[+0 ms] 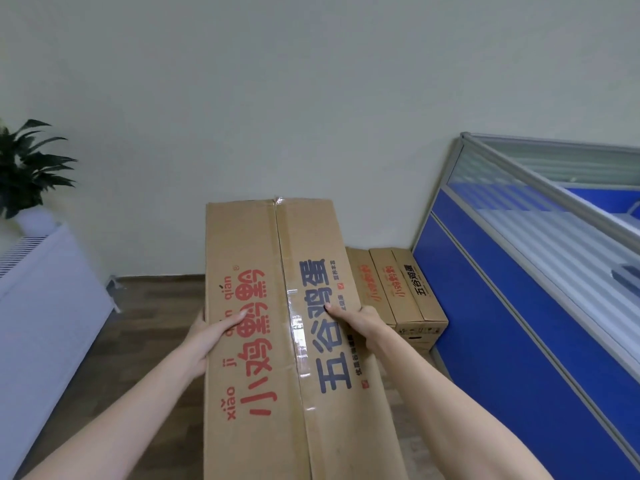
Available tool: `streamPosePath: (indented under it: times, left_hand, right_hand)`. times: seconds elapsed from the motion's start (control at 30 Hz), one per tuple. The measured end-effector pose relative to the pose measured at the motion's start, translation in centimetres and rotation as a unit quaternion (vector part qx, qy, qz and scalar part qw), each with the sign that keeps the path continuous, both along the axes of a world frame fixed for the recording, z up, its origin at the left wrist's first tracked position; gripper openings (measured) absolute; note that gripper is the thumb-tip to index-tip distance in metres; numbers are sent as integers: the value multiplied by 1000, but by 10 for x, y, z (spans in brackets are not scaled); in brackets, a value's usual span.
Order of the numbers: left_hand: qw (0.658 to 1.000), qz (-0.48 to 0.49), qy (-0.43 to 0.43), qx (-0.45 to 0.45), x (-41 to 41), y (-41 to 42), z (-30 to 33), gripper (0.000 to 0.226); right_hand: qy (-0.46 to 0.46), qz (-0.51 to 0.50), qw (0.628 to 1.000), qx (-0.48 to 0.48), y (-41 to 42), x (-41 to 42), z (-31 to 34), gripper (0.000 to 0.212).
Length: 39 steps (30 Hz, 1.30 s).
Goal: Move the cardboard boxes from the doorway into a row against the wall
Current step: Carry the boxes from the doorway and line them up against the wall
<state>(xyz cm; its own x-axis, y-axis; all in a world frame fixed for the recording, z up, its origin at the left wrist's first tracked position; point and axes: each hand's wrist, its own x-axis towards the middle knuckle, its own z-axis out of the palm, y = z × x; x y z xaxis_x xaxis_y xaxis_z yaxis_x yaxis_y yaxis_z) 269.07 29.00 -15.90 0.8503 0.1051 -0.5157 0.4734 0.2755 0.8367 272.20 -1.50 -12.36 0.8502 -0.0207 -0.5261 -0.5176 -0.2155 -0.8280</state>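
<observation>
- Head view: I hold a long cardboard box (277, 323) off the floor in front of me, its long axis pointing away towards the pale wall (277, 98).
- My left hand (207, 334) clamps the box's left edge, thumb laid across the top face over the red print, the other fingers wrapped out of sight down the side.
- My right hand (360, 320) clasps the right edge the same way, thumb on top beside the dark lettering, the remaining fingers hidden below.
- A strip of clear tape (294, 327) runs down the middle seam of the top face.
- Beyond the box, on the wooden floor (156, 299), two more boxes (398, 292) stand side by side, touching, in the corner where the wall meets a blue partition (519, 323).
- At the far left stand a white radiator (45, 289) and a potted plant (27, 168).
</observation>
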Motion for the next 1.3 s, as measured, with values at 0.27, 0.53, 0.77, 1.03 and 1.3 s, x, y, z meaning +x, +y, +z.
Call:
streamPosePath:
  times: [0.27,0.53,0.77,1.03,1.3]
  left_hand:
    - [1000,-6,10,5,184,2,-16,85]
    - [996,19,74,53,377,-2,-88,88]
    - [984,30,161,74,538,-15,-171,101]
    - [967,9,228,112,668,-39,-344,77]
    - [962,-43,255,86,744,-42,-518,78]
  right_hand:
    - [23,-6,1000,-3,5,184,-33,48]
    - [77,16,997,20,2,400,-131,51]
    - [143,18,989,23,-9,568,-237,73]
    - [185,-5,983,-19,-20,674,-396,66]
    - [192,-73,975,-79,-26,730,-550,105]
